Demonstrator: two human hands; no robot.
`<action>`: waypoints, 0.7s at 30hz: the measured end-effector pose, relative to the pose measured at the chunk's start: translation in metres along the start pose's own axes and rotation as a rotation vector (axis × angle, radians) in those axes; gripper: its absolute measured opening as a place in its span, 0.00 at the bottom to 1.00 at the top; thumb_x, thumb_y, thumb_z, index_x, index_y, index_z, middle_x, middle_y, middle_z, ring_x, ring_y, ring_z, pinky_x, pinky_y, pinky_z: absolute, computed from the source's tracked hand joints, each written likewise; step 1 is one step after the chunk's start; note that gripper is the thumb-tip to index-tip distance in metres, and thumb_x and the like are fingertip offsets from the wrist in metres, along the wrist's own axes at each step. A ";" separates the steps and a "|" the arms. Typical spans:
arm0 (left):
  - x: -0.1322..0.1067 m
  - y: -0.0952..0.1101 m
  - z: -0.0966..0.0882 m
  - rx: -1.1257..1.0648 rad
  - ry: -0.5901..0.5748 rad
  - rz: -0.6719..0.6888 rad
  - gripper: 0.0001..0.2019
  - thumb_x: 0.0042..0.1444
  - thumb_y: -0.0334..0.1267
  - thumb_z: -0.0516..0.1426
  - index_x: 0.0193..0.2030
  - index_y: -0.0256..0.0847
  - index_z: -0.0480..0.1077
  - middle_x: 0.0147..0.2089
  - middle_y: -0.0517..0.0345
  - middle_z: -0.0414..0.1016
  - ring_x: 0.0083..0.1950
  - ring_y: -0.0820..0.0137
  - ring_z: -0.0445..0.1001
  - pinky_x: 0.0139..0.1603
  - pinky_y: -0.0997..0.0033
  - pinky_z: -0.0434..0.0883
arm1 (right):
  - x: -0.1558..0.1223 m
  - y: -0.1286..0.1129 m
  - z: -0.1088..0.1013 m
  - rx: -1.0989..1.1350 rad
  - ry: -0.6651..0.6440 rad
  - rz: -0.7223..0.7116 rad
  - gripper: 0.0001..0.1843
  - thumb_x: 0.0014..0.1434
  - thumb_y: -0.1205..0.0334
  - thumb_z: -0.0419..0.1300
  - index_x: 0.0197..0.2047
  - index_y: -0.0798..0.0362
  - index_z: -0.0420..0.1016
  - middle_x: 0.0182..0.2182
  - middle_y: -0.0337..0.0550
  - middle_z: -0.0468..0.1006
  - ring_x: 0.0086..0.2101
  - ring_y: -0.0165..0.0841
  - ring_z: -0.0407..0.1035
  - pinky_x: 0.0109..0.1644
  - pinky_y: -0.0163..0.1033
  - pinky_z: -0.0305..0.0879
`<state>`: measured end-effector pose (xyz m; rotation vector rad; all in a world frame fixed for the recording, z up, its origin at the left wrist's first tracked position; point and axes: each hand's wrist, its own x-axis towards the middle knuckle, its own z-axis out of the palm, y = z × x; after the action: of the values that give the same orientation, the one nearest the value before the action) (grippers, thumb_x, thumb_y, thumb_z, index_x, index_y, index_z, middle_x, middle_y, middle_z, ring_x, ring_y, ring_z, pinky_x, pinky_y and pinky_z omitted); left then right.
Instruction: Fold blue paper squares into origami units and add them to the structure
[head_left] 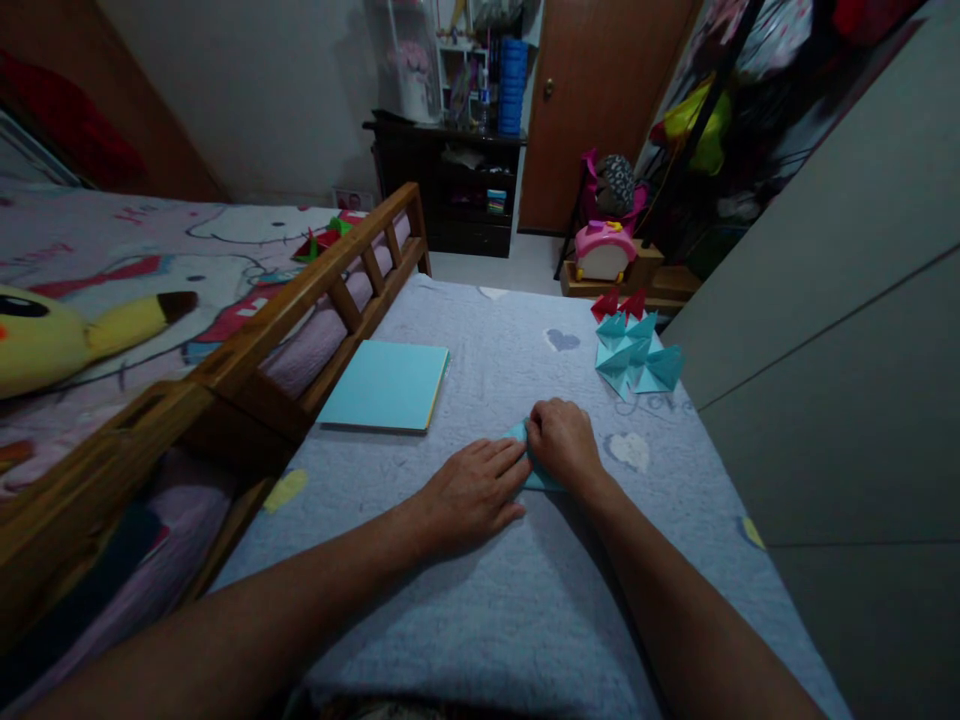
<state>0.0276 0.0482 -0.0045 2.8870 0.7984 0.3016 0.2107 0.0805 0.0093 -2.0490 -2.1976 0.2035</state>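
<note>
A small folded piece of light blue paper (pixel 541 481) lies on the bed sheet, mostly covered by my two hands. My left hand (pixel 474 492) rests flat, its fingertips on the paper's left side. Over the paper's upper right part, my right hand (pixel 564 440) is closed with curled fingers pressed down on it. Up and to the left sits a stack of square light blue paper (pixel 386 385). Several folded light blue paper pieces (pixel 634 352) stand together at the upper right, with red folded pieces (pixel 619 303) just behind them.
A wooden bed rail (pixel 300 310) runs along the left. Beyond it lie a yellow plush toy (pixel 67 335) and red and green folded paper (pixel 322 240) on another bed. A pale cabinet (pixel 832 300) borders the right side. A dark shelf unit (pixel 450 190) stands at the back.
</note>
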 end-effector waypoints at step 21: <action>-0.005 -0.002 0.000 -0.051 -0.026 0.035 0.28 0.65 0.48 0.58 0.67 0.37 0.60 0.69 0.41 0.63 0.71 0.54 0.59 0.70 0.55 0.57 | -0.057 -0.001 -0.030 0.249 -0.238 -0.305 0.21 0.63 0.78 0.49 0.56 0.57 0.69 0.51 0.52 0.76 0.50 0.37 0.70 0.54 0.38 0.62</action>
<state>0.0221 0.0476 -0.0057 2.8534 0.7262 0.2827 0.2197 0.0236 0.0386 -1.6085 -2.4384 0.6793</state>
